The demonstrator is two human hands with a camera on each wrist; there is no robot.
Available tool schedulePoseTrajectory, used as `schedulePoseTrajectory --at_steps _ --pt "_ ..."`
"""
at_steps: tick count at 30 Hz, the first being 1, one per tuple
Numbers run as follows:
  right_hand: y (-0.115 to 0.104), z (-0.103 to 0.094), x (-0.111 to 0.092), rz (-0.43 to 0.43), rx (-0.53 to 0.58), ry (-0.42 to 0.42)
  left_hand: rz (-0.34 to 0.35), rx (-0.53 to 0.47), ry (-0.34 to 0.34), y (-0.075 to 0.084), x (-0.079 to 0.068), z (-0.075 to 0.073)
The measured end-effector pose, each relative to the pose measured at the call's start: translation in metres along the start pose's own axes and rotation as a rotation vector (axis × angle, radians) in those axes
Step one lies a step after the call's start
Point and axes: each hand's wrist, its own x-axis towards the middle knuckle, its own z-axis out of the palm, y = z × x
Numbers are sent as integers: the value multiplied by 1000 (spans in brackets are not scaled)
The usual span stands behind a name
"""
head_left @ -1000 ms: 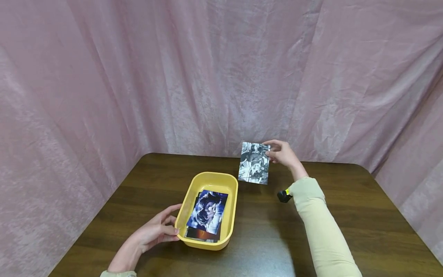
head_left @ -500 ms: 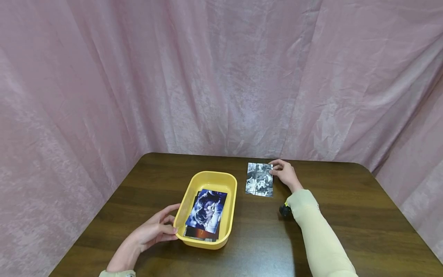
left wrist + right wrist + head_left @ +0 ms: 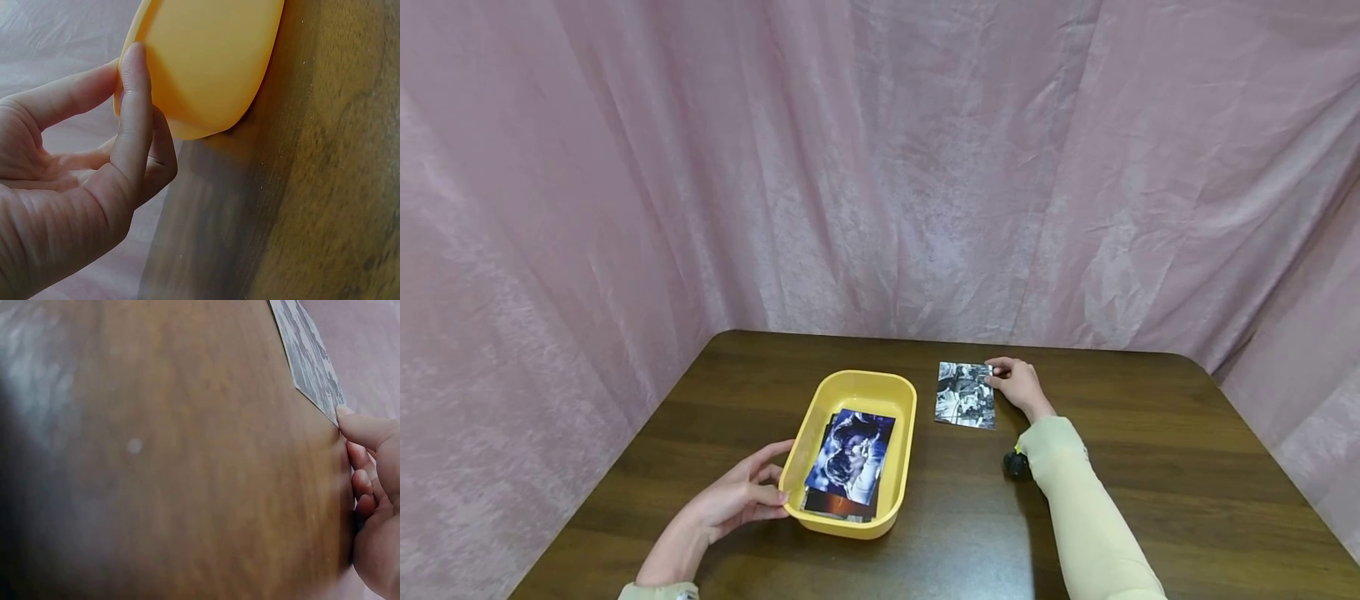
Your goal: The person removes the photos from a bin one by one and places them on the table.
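Note:
A yellow plastic tub (image 3: 898, 483) stands on the wooden table, a little left of its middle. Inside it lie several photo prints, the top one a blue-toned photo (image 3: 850, 457). My left hand (image 3: 737, 500) pinches the tub's near left rim between thumb and fingers; the left wrist view shows the thumb over the rim of the yellow tub (image 3: 206, 56). Beyond the tub to the right, my right hand (image 3: 1018, 386) pinches the right edge of a black-and-white photo (image 3: 965, 395), which lies flat or nearly flat at the table's far side. In the right wrist view the thumb is on the photo's corner (image 3: 309, 362).
The dark wooden table (image 3: 1120, 467) reaches back to a pink curtain (image 3: 880, 167) hanging behind and around it. A small black device (image 3: 1017, 465) with a yellow-green band sits at the right wrist.
My right hand has lowered the black-and-white photo from above the table down to its surface, slightly rightward. The left hand and the tub have stayed almost where they were.

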Motion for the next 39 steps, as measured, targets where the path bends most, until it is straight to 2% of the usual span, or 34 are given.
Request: schedulePoseTrajectory --at_steps 8,15,21,24,27,30,35,39 --pt "-2 -1 -3 -27 -65 10 5 5 7 0 -1 -1" --pt "2 -1 -2 -42 -71 10 -1 9 13 0 -1 0" --pt "-3 -8 3 68 31 -71 0 13 21 1 5 2" --pt "-13 -11 7 101 73 -63 -4 18 17 0 9 3" --pt "-33 -9 12 78 92 -18 -5 23 12 -1 11 3" --pt "-63 2 19 30 156 15 -7 25 23 -1 11 1" --pt "-126 35 29 -72 270 79 -11 22 25 -1 8 -3" --pt "-170 68 27 -155 306 184 -9 18 18 0 7 -5"
